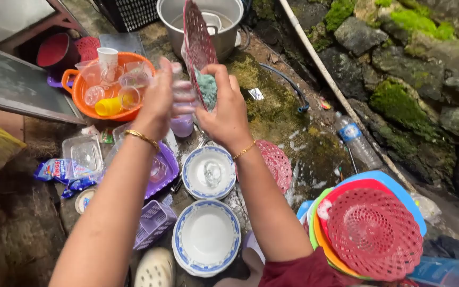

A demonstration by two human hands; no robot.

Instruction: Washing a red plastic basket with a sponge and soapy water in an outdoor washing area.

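Two hands meet at a red perforated plastic plate cover (pixel 196 40), which stands tilted on edge just in front of the big steel pot (pixel 200 21). The right hand (pixel 224 109) presses a wad of teal scrubbing sponge (pixel 206 90) against the cover's lower rim, its grip closed around the sponge and the rim together. The left hand (pixel 158 101) is at the cover's other side; motion blurs its fingers, so I cannot tell whether its grip clasps the rim or only steadies it.

What could go wrong, as I judge it: the cover is thin, wet and held only by its lower edge, so a hard scrub could twist it out of the fingers and drop it onto the blue-rimmed white bowls (pixel 209 172) straight below, or flex the lattice until it cracks.

The cover itself looks light and slightly domed, with a fine open weave of holes and a plain rim, dull red and wet.

Left of the cover sits an orange plastic basin (pixel 78 101) full of clear cups and a yellow one. Below and right of it, a second red lattice cover (pixel 276 162) lies on the wet stone ground (pixel 314 154), and farther right a third tops a stack of coloured plastic plates (pixel 374 231). Mossy rocks (pixel 415 101) rise beyond.
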